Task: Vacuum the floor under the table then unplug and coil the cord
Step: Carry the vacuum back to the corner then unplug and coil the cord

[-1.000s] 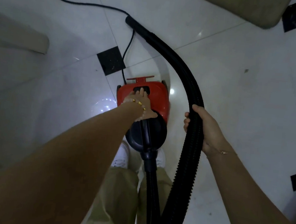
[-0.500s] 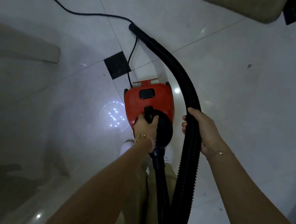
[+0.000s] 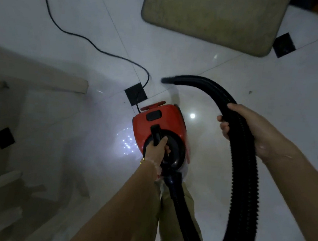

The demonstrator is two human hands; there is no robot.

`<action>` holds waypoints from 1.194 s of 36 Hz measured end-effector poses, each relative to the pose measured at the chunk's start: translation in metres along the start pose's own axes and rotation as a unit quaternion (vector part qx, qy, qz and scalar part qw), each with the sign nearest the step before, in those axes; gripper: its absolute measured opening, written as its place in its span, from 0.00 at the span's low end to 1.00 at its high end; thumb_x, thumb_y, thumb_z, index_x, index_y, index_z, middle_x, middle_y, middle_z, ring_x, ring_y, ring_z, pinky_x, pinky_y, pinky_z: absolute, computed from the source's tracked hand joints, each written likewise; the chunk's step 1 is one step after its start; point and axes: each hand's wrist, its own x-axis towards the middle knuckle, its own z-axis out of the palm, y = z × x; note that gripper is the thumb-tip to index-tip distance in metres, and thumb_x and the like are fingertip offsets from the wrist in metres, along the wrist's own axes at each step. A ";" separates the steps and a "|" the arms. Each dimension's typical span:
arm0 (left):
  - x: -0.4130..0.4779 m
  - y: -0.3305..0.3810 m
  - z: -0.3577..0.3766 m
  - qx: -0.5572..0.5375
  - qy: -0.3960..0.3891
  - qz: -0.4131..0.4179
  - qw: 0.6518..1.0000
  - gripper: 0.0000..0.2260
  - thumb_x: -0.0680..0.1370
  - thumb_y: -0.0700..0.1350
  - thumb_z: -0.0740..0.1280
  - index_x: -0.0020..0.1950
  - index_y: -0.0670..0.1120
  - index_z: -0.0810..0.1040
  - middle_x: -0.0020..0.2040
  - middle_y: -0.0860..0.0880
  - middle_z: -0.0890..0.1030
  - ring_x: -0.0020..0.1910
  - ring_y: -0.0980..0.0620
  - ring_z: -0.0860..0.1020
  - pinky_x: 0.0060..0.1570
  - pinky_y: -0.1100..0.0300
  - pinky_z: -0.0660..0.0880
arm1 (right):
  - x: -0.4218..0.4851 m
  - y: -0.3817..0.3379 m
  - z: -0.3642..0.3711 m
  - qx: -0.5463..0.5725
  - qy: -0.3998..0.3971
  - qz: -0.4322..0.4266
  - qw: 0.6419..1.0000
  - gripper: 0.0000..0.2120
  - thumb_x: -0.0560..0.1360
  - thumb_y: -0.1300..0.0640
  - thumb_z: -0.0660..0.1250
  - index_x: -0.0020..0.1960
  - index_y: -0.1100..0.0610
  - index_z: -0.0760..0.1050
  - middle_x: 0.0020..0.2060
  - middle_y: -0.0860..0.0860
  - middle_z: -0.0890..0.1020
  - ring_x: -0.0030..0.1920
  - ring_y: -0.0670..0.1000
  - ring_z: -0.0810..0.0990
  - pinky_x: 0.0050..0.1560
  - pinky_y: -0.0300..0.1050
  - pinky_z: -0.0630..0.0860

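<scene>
A small red and black canister vacuum [image 3: 166, 121] hangs just in front of my legs. My left hand [image 3: 156, 151] is closed around its black carry handle. My right hand [image 3: 250, 129] grips the ribbed black hose [image 3: 246, 177], which loops down past my right leg and back up to the canister. The hose's nozzle end [image 3: 167, 80] points left above the floor and is blurred. A black power cord [image 3: 75, 34] runs from the back of the vacuum across the white tiles to the upper left, out of view.
A beige mat [image 3: 212, 18] lies on the floor at the top. A pale table or bench edge [image 3: 41, 78] stands at the left, with shadowed furniture below it. The white tiles carry small black inset squares [image 3: 136, 95].
My left hand went from the vacuum's top to its handle and the canister has come up. My right hand has swung the hose so its nozzle left the floor and moved nearer.
</scene>
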 end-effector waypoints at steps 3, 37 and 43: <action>-0.052 0.011 -0.007 -0.037 -0.020 0.013 0.999 0.04 0.79 0.44 0.64 0.45 0.45 0.74 0.34 0.47 0.74 0.33 0.52 0.73 0.36 0.61 0.74 | -0.049 -0.022 -0.001 0.010 -0.006 0.008 1.000 0.11 0.76 0.55 0.64 0.54 0.61 0.72 0.36 0.53 0.77 0.26 0.45 0.74 0.25 0.33 0.75; -0.354 0.332 -0.110 -0.186 -0.024 0.390 0.902 0.07 0.78 0.42 0.64 0.41 0.43 0.71 0.26 0.50 0.70 0.23 0.55 0.67 0.23 0.64 0.66 | -0.279 -0.280 0.275 -0.058 -0.303 0.056 0.950 0.27 0.45 0.70 0.82 0.40 0.66 0.73 0.28 0.53 0.72 0.23 0.46 0.74 0.22 0.34 0.75; -0.321 0.451 -0.146 -0.226 0.014 0.387 0.894 0.08 0.78 0.41 0.65 0.39 0.44 0.71 0.25 0.51 0.71 0.22 0.57 0.68 0.22 0.64 0.66 | -0.222 -0.352 0.397 -0.100 -0.323 0.096 0.936 0.31 0.47 0.72 0.81 0.46 0.65 0.71 0.28 0.56 0.75 0.23 0.48 0.75 0.21 0.38 0.76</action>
